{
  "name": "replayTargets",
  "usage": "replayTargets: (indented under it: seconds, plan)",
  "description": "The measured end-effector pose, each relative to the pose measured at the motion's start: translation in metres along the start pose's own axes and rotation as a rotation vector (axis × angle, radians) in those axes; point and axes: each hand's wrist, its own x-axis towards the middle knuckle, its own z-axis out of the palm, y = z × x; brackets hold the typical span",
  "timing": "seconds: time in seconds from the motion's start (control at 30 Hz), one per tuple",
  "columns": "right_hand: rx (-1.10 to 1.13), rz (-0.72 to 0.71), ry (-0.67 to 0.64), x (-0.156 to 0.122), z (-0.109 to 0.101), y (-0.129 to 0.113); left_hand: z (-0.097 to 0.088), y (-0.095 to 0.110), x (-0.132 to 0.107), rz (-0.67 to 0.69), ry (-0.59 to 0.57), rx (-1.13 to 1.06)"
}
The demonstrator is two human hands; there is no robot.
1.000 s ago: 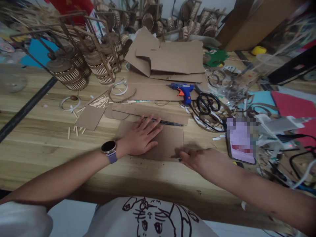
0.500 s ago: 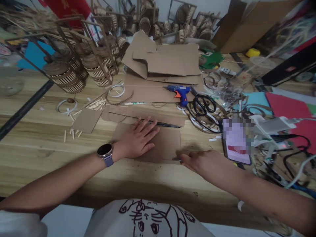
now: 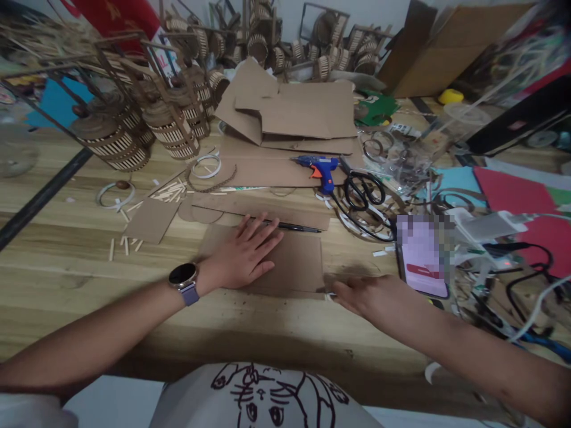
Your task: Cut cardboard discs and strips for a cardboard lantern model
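Observation:
My left hand (image 3: 243,254) lies flat with its fingers spread on a brown cardboard sheet (image 3: 297,264) near the front of the wooden table (image 3: 66,261). My right hand (image 3: 370,297) rests at the sheet's near right corner, fingers drawn together in a pinch around a small tool I cannot make out. A thin black pen (image 3: 289,226) lies just beyond my left fingertips on a cardboard strip. A smartwatch (image 3: 182,276) is on my left wrist.
A blue glue gun (image 3: 319,165), black scissors (image 3: 366,189) and a phone (image 3: 422,255) lie to the right among cables. Stacked cardboard (image 3: 294,113) sits behind. Slatted wooden lanterns (image 3: 111,139) stand at the back left, and small sticks (image 3: 169,190) are scattered nearby.
The camera has shifted slightly, so the scene sits a little lower and further left. My right hand has slid a bit towards me along the sheet's right corner. My left hand stays flat.

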Motion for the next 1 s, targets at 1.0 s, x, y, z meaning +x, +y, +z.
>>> replayTargets:
  seconds: [1.0]
  plan:
    - [0.076,0.015,0.055,-0.014,0.005,0.010,0.004,0.001,-0.001,-0.016,0.023,-0.005]
